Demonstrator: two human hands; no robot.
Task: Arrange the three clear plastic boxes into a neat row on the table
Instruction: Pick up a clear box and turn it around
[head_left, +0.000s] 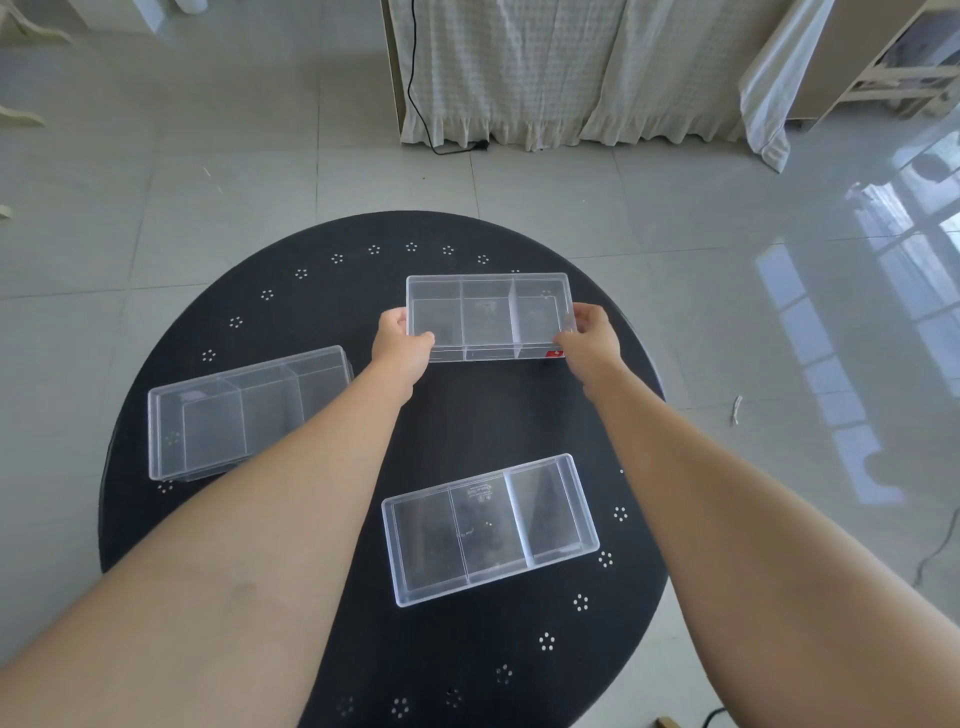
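Three clear plastic boxes, each split into three compartments, are on a round black table (457, 426). The far box (488, 317), with a small red sticker at its near right corner, is held at both short ends: my left hand (402, 343) grips its left end and my right hand (589, 338) its right end. Whether it touches the table I cannot tell. A second box (244, 415) lies at the left, tilted, partly hidden by my left forearm. The third box (491, 527) lies nearer me, between my forearms, also tilted.
The table has a ring of small white dot clusters near its rim. Glossy grey floor tiles surround it. A curtain (545, 67) with a black cable (415, 93) hangs at the back, and pale furniture (893, 78) stands at the far right.
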